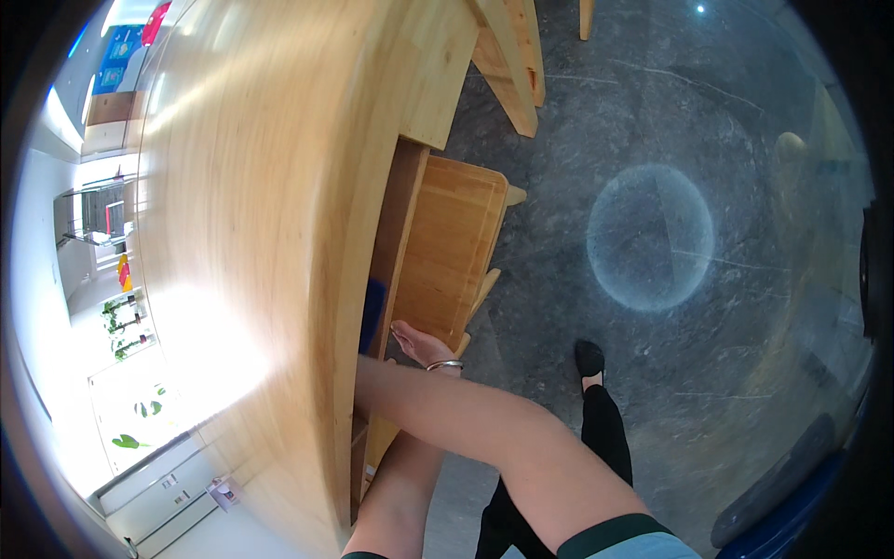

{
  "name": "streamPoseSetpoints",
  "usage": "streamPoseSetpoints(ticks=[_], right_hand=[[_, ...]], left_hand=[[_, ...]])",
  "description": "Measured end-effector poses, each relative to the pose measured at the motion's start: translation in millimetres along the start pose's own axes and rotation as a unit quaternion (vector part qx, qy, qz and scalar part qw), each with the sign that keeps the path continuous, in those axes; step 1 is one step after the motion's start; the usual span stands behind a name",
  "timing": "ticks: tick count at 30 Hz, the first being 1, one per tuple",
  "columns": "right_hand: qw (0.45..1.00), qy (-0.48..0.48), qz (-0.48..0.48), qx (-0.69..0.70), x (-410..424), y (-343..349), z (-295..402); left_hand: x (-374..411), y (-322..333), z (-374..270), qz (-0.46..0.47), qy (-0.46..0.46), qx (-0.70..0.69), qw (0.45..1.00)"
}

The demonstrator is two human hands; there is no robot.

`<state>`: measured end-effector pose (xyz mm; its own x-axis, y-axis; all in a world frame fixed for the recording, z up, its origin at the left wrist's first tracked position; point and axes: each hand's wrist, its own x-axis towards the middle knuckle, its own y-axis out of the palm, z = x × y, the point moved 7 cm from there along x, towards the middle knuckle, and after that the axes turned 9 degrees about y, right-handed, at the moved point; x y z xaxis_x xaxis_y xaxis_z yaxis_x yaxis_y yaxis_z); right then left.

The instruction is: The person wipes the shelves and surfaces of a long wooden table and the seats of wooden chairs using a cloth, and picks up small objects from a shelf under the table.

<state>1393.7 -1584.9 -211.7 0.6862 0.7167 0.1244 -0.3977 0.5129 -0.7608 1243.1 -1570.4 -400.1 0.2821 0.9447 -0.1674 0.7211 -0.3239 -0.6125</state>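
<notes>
A wooden drawer (401,230) is pulled out from under the edge of a pale wooden table (237,182). Outside its front, my left hand (422,344) reaches up with the fingertips at the drawer's edge; whether they press on it is unclear. The palm looks bare, and a silver bangle (445,364) circles the wrist. My right forearm (426,402) crosses over the left arm and goes into the drawer. The right hand itself is hidden beneath the tabletop. Inside the drawer, part of a dark blue object (373,311) shows near that arm.
Below the drawer stands a wooden chair or stool (454,237) with splayed legs. More wooden furniture legs (513,77) rise farther along the table. Grey stone-look floor (649,335) spreads to the right. A dark blue seat (782,510) sits at lower right.
</notes>
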Motion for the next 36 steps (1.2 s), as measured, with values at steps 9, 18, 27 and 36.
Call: streamPoseSetpoints(ticks=[9, 18, 27, 36], right_hand=[[0.998, -0.056, -0.001, 0.013, -32.3, -11.8, -3.5], [0.999, -0.010, -0.001, -0.043, 0.5, -7.0, -14.9], [0.939, 0.117, -0.174, 0.273, -132.5, -45.5, -66.0], [0.716, 0.225, -0.235, 0.618, -12.3, 53.5, -135.4]], left_hand=[[17.2, -0.3, 32.8, 0.055, 0.049, 0.081, 0.994], [4.7, -4.8, 17.9, 0.149, 0.083, 0.182, 0.968], [8.4, -0.3, 5.7, 0.004, 0.001, -0.010, 1.000], [-8.3, 11.5, -23.6, 0.079, 0.125, 0.320, 0.936]])
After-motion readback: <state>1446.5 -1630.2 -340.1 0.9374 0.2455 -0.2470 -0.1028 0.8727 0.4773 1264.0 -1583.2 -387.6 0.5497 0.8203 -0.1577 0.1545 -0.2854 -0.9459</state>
